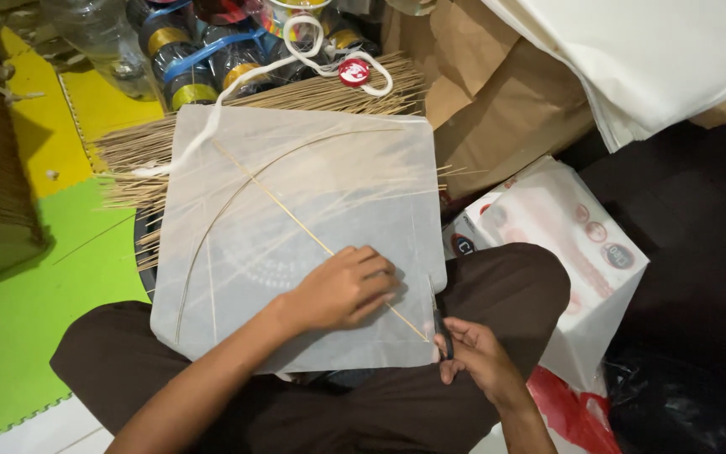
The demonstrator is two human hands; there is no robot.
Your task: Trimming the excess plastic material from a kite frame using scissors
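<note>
A sheet of thin translucent white paper lies across my lap with a straight bamboo stick and a curved bamboo stick on it, forming a kite frame. My left hand presses flat on the paper near the straight stick's lower end. My right hand is at the sheet's lower right corner, its fingers closed on a small dark blade-like tool that touches the paper's edge.
A bundle of thin bamboo sticks lies beyond the paper, with a white cord and spools of thread behind. Brown paper, white sheets and plastic bags sit at right. Green and yellow floor mats lie at left.
</note>
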